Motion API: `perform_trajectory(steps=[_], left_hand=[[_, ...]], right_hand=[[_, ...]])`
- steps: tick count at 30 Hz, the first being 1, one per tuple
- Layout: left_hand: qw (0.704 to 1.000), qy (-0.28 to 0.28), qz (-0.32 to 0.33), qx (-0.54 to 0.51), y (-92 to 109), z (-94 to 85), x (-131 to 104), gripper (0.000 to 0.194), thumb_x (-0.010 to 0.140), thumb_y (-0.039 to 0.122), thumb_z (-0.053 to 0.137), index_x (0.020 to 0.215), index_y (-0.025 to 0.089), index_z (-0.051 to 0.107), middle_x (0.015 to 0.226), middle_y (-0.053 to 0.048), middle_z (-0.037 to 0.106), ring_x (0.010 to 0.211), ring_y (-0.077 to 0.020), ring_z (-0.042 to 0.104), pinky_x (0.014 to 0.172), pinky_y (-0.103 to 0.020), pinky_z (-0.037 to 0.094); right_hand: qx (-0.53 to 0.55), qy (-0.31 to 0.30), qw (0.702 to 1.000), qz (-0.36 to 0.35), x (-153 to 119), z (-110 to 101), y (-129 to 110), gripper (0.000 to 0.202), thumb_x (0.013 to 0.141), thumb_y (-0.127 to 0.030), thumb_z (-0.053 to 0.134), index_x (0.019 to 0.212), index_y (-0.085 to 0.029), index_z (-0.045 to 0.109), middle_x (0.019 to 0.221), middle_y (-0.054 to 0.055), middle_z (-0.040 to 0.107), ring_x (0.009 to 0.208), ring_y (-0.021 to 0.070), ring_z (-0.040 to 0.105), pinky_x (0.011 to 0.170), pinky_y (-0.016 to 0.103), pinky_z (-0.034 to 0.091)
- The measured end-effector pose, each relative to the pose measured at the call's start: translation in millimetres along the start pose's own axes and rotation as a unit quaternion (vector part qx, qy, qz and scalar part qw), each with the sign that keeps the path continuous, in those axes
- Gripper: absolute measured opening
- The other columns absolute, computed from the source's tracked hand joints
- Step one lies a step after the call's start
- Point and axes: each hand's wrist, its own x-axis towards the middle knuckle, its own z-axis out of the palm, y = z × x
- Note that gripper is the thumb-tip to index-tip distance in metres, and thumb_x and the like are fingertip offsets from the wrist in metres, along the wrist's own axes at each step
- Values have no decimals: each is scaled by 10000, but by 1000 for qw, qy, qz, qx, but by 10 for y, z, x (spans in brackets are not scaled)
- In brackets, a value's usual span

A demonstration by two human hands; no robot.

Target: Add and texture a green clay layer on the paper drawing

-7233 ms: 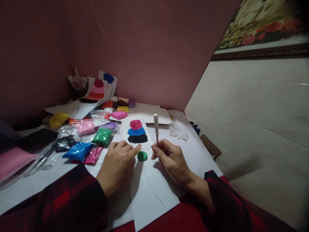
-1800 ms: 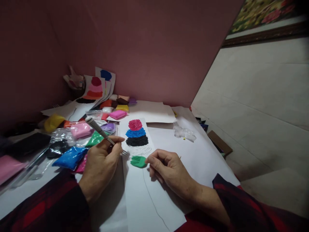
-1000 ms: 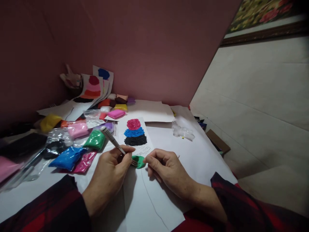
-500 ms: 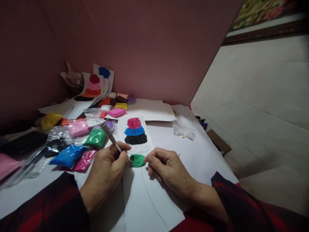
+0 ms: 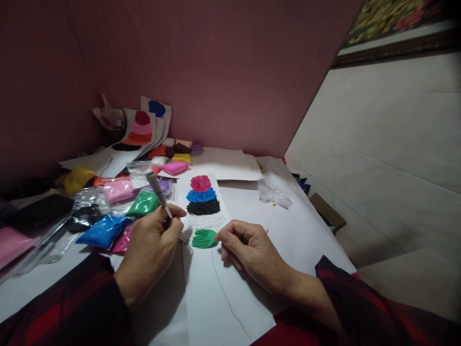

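Note:
My left hand (image 5: 153, 247) is closed round a fork (image 5: 158, 192) with a ridged pale handle; its tines point down to the right, just left of a flat green clay patch (image 5: 203, 238). Grooves run across the left part of that patch. My right hand (image 5: 250, 247) has thumb and forefinger pinched at the patch's right edge; whether they grip the clay I cannot tell. Underneath lies a white paper strip (image 5: 205, 298) with a thin drawn line. Above the green, textured white, black (image 5: 203, 207), blue (image 5: 200, 194) and pink (image 5: 200, 183) clay layers are stacked on the strip.
Several bags of coloured clay lie to the left, among them a blue bag (image 5: 103, 231) and a green bag (image 5: 143, 203). Finished clay pictures (image 5: 139, 129) lean at the back left. A crumpled clear plastic bag (image 5: 274, 196) lies right of the strip. White sheets (image 5: 223, 163) lie behind.
The fork has lifted off the green clay and moved left with my left hand, leaving grooves visible in the clay. My right hand has stayed in place.

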Motion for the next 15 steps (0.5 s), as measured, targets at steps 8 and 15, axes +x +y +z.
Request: perform_trajectory(steps=[8, 15], left_hand=[[998, 22, 16, -63, 72, -2, 0, 282, 743, 413, 578, 846, 181, 704, 618, -1, 620, 532, -156, 499, 503, -268, 380], [996, -24, 45, -68, 35, 50, 1, 245, 786, 402, 599, 816, 183, 705, 800, -43, 722, 745, -209, 625, 671, -298, 466]], right_hand=[[52, 25, 998, 9, 17, 2, 2, 263, 884, -390, 604, 800, -141, 604, 550, -36, 570, 347, 36, 380, 311, 158, 293], [50, 19, 999, 0, 36, -1, 4, 276, 878, -396, 608, 791, -135, 611, 542, -29, 580, 348, 33, 389, 315, 154, 300]])
